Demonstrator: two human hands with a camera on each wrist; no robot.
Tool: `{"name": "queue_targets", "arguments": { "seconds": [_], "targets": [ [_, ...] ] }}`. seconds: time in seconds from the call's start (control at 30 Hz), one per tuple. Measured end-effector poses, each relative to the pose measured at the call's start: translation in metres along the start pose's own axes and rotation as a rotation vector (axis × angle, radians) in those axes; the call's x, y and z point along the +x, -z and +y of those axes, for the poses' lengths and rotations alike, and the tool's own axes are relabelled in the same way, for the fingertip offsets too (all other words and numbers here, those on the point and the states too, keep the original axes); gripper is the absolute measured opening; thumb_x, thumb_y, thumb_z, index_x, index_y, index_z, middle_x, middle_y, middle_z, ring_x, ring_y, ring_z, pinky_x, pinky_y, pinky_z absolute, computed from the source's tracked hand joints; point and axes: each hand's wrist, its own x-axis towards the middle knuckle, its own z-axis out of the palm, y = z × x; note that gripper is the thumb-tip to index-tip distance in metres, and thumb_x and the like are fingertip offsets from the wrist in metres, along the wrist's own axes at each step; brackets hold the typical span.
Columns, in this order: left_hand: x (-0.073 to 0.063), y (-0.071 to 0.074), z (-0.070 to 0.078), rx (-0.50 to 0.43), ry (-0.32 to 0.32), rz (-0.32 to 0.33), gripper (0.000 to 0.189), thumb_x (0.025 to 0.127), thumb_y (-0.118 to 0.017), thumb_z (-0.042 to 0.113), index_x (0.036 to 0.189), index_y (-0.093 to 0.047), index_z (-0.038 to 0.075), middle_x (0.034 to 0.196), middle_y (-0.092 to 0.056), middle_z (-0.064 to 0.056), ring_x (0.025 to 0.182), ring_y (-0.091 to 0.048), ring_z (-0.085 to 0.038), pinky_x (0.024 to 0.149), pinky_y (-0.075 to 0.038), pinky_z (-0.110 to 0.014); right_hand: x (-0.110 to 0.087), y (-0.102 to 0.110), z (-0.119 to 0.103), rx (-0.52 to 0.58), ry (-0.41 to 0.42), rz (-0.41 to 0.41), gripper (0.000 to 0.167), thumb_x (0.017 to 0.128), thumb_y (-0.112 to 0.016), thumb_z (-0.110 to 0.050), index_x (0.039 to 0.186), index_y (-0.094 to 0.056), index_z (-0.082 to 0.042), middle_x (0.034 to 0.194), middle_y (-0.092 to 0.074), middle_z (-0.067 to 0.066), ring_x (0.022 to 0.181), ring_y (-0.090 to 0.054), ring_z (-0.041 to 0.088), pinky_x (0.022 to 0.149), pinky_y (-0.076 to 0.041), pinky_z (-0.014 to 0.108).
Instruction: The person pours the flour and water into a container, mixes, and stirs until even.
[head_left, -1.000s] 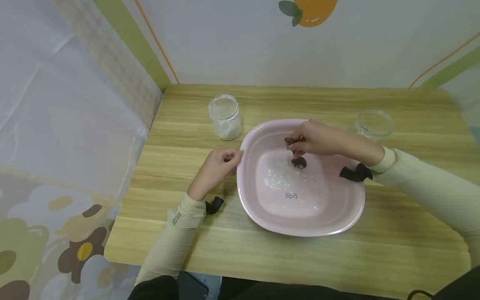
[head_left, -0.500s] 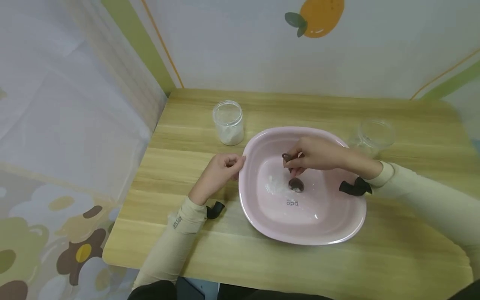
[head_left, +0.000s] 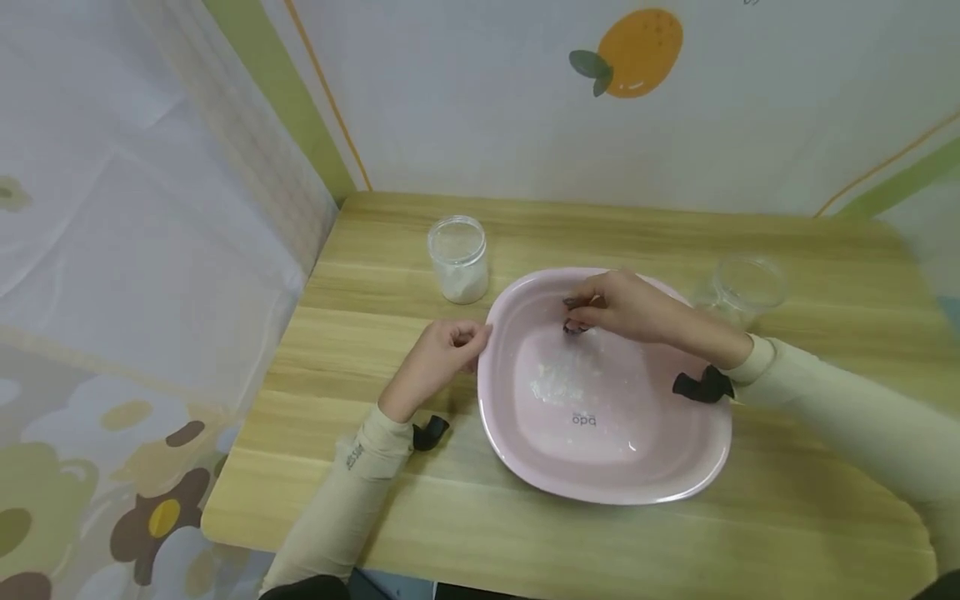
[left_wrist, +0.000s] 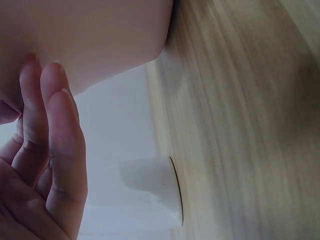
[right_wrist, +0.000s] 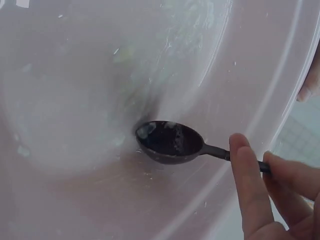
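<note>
My right hand [head_left: 637,312] pinches the handle of a small dark spoon [right_wrist: 170,142] inside the pink basin [head_left: 491,433]. The right wrist view shows the spoon's bowl close over the basin floor, wet, with clear whitish bits in it. Shiny, clear wet stuff [head_left: 555,387] spreads over the floor beside the printed letters. At the basin's left rim is my left hand [head_left: 438,358], gripping it between thumb and fingers; the left wrist view has the fingers [left_wrist: 65,145] against the outer wall.
Behind the basin's left side stands a clear jar [head_left: 459,271] part filled with white powder. Another clear jar [head_left: 746,287] is at the back right, partly behind the right forearm. All rest on a wooden table [head_left: 337,283] against a patterned cloth backdrop.
The spoon in my right hand moved toward the near side of the basin, then back toward its far wall. My left hand stays at the rim. The head view tilted up slightly.
</note>
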Motion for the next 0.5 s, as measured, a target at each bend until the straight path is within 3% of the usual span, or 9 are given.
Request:
{"name": "queue_targets", "arguments": {
  "seconds": [0.07, 0.2, 0.33, 0.5],
  "targets": [
    [-0.0022, -0.0017, -0.002, -0.003, 0.007, -0.006, 0.035, 0.108, -0.056, 0.031, 0.088, -0.074, 0.008, 0.077, -0.071, -0.004, 0.077, -0.069, -0.036, 0.075, -0.06, -0.044, -0.002, -0.0044, -0.0004, 0.012, -0.016, -0.009, 0.017, 0.1, -0.069, -0.011, 0.113, -0.077, -0.003, 0.099, -0.082, 0.004, 0.095, -0.078, 0.017, 0.091, -0.06, 0.038],
    [-0.0029, -0.0028, -0.0041, 0.008, 0.005, 0.003, 0.035, 0.108, -0.056, 0.032, 0.086, -0.073, 0.01, 0.076, -0.07, -0.003, 0.076, -0.068, -0.038, 0.075, -0.058, -0.043, -0.0032, -0.0086, -0.0024, 0.004, -0.006, -0.016, 0.018, 0.101, -0.068, -0.014, 0.113, -0.079, -0.006, 0.098, -0.082, 0.0, 0.095, -0.076, 0.011, 0.087, -0.06, 0.031],
    [0.0007, -0.0013, -0.0046, 0.018, -0.004, 0.01, 0.036, 0.108, -0.056, 0.033, 0.085, -0.073, 0.011, 0.073, -0.069, -0.002, 0.075, -0.067, -0.038, 0.072, -0.057, -0.038, -0.0022, -0.009, -0.0029, 0.005, 0.04, -0.023, 0.018, 0.102, -0.065, -0.013, 0.112, -0.079, -0.007, 0.099, -0.082, 0.001, 0.094, -0.076, 0.011, 0.079, -0.057, 0.022],
    [0.0021, -0.0001, -0.0035, 0.023, -0.016, 0.012, 0.038, 0.108, -0.057, 0.033, 0.083, -0.072, 0.01, 0.072, -0.068, -0.002, 0.074, -0.066, -0.038, 0.069, -0.054, -0.031, -0.0014, -0.0113, -0.003, 0.05, 0.125, -0.091, 0.014, 0.103, -0.065, -0.012, 0.106, -0.078, -0.01, 0.097, -0.081, 0.004, 0.092, -0.077, 0.02, 0.076, -0.056, 0.018]
  ]
}}
